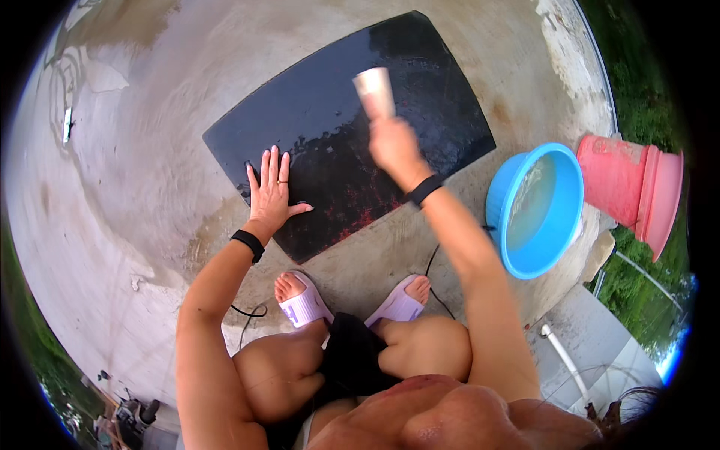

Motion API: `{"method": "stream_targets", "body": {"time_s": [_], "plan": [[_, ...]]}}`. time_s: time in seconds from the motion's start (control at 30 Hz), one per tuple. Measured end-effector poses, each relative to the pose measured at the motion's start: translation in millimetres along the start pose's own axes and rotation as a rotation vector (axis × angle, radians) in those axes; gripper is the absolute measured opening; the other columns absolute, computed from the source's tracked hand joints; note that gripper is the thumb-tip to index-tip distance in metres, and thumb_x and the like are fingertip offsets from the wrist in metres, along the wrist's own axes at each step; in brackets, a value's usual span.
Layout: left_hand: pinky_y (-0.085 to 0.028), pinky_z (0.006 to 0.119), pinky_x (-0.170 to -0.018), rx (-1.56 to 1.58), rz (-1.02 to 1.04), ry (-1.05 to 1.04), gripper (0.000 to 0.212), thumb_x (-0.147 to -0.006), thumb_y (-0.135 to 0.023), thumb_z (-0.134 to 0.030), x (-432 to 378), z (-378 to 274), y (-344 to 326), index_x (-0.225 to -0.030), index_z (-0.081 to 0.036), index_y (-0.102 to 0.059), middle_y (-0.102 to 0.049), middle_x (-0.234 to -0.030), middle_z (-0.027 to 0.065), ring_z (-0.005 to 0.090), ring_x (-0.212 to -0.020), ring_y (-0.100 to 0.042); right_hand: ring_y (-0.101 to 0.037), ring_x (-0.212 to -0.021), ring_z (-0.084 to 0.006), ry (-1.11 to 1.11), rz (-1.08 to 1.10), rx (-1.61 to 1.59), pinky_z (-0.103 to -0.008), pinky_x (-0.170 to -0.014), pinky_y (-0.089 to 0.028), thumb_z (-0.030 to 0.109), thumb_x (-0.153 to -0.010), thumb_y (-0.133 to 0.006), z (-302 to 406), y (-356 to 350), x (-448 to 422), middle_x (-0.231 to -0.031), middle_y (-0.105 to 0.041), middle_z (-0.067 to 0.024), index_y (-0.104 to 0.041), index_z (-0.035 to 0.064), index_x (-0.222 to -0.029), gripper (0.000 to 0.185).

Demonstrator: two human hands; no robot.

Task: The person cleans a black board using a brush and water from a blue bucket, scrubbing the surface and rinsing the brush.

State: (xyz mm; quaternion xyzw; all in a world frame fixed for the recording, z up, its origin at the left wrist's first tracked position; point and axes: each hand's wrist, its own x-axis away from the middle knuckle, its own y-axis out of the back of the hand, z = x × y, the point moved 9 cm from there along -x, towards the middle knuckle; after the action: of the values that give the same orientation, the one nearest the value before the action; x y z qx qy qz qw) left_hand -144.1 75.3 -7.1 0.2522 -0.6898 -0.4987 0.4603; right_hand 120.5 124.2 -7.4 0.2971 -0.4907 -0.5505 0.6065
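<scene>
A wet black mat (332,118) lies at an angle on the concrete, with red showing through along its near edge. My left hand (271,191) presses flat on the mat's left part, fingers spread and thumb out, holding nothing. Over the middle of the mat, my right hand (396,145) is closed around a whitish hand tool (376,90), which looks like a scrubbing brush. Motion blur hides the tool's exact kind and whether it touches the mat. Water gives the mat's far side a sheen.
To the right stands a blue plastic basin (534,211) holding cloudy water, beside a pink plastic bucket (613,180). Lilac slides (306,304) are on my feet at the mat's near edge. A thin black cable (432,261) runs over the concrete floor (140,185) near them.
</scene>
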Motion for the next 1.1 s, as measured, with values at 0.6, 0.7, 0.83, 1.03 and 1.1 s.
{"method": "stream_targets", "body": {"time_s": [0.6,0.7,0.83,1.03,1.1], "plan": [[-0.014,0.06,-0.124,0.073,0.006,-0.01,0.132,-0.07,-0.07,-0.078,13.4,20.2,-3.7,-0.162,0.001,-0.019,-0.015,-0.171,0.0171,0.0319,-0.159,-0.012,-0.072,-0.083,-0.045,0.362,0.148,-0.021,-0.0545,-0.078,-0.058,0.02,-0.096,-0.054,132.1,-26.8,-36.7,-0.093,-0.071,-0.024,-0.057,0.0199,-0.145,0.049],[-0.014,0.058,-0.125,0.052,0.007,-0.037,0.131,-0.071,-0.069,-0.078,14.7,19.3,-2.7,-0.161,0.003,-0.019,-0.015,-0.171,0.0164,0.0307,-0.159,-0.012,-0.071,-0.089,-0.0457,-0.016,0.008,0.099,-0.0582,-0.079,-0.056,0.029,-0.1,-0.05,-0.5,25.3,-116.9,-0.099,-0.072,-0.025,-0.066,0.0156,-0.128,0.034],[-0.012,0.057,-0.126,0.047,-0.023,-0.072,0.133,-0.071,-0.069,-0.078,-2.8,-2.8,-1.2,-0.162,0.004,-0.016,-0.013,-0.171,0.0183,0.0324,-0.159,-0.013,-0.07,-0.1,-0.0492,-0.317,-0.224,0.004,-0.056,-0.087,-0.056,0.028,-0.101,-0.049,-133.6,100.5,-154.9,-0.109,-0.072,-0.0262,-0.032,0.0386,-0.159,0.061],[-0.012,0.057,-0.126,0.015,0.052,-0.026,0.132,-0.073,-0.068,-0.077,16.4,21.8,-6.9,-0.161,0.004,-0.016,-0.014,-0.171,0.0183,0.0325,-0.159,-0.012,-0.071,-0.085,-0.0461,0.279,0.144,-0.064,-0.0561,-0.08,-0.058,0.019,-0.099,-0.049,111.0,-26.2,-63.2,-0.093,-0.07,-0.0264,-0.043,0.0321,-0.156,0.059],[-0.013,0.058,-0.125,0.027,0.012,-0.037,0.131,-0.072,-0.067,-0.079,21.1,25.5,-6.2,-0.162,0.004,-0.018,-0.015,-0.171,0.0166,0.031,-0.159,-0.013,-0.071,-0.084,-0.0454,0.306,0.124,0.133,-0.056,-0.079,-0.058,0.018,-0.097,-0.051,96.9,-16.4,-66.8,-0.091,-0.071,-0.0252,-0.04,0.0341,-0.156,0.062]]}}
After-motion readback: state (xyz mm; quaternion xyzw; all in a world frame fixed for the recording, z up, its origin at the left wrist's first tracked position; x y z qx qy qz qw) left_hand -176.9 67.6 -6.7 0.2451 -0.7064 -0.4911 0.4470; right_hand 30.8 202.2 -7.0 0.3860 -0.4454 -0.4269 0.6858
